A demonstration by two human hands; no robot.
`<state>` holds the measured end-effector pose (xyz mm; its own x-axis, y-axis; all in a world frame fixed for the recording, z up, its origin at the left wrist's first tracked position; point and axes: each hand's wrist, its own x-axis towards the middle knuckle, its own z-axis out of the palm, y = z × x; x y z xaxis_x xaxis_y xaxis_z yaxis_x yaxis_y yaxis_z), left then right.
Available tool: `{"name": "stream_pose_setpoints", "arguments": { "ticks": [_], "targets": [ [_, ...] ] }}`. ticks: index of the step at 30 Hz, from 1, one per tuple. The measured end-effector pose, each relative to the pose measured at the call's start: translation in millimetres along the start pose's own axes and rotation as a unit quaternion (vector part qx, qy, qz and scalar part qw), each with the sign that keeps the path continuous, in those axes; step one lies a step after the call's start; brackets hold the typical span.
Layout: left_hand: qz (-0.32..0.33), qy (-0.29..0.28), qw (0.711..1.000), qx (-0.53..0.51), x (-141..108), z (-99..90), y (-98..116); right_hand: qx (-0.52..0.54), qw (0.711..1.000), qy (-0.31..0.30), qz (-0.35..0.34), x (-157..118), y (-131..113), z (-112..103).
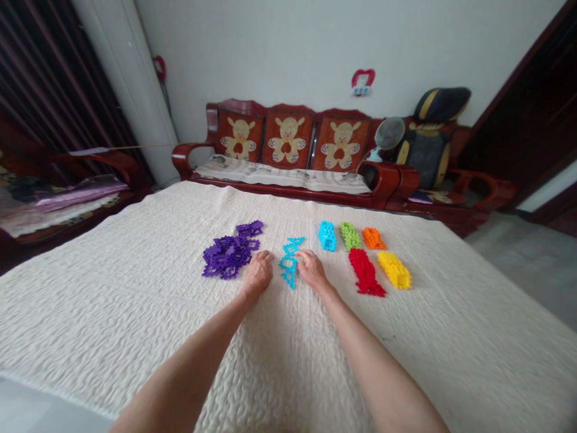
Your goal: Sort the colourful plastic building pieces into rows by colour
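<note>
Flat light blue interlocking plastic pieces (288, 263) lie in a short upright row on the cream quilted cover, between my two hands. My right hand (312, 269) is at their right edge, its fingertips drawn together on one piece. On the other side, my left hand (258, 272) rests palm down with curled fingers; whatever may be under them is hidden. Just left of it spreads a loose heap of purple interlocking pieces (228, 255), overlapping one another.
Right of my hands stand assembled blocks: light blue (327, 236), green (350, 236), orange (374, 239) and yellow (395, 270). Stacked red pieces (366, 273) lie among them. Behind the quilt-covered surface (135, 288) is a wooden sofa (288, 183) and a small fan (389, 133).
</note>
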<state>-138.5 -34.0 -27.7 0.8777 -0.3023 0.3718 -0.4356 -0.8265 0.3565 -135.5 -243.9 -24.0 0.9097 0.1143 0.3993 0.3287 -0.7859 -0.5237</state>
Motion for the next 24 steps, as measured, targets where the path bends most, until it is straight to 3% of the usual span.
{"name": "stream_pose_setpoints", "arguments": {
  "ticks": [4, 9, 16, 24],
  "targets": [
    [-0.001, 0.006, 1.000, -0.001, -1, -1.5, 2, -0.041, 0.997, -0.049, -0.038, 21, -6, 2],
    [-0.004, 0.006, 1.000, 0.005, 1, 2.2, 0, -0.119, 0.988, -0.099, -0.008, 35, 0, 1],
    [0.005, 0.014, 1.000, -0.001, 1, 9.0, -6, -0.118, 0.989, -0.086, -0.018, 36, 6, 1],
    [0.002, 0.013, 1.000, -0.009, 1, 8.6, -6, -0.127, 0.985, -0.116, -0.017, 46, 10, -2]
  ]
}}
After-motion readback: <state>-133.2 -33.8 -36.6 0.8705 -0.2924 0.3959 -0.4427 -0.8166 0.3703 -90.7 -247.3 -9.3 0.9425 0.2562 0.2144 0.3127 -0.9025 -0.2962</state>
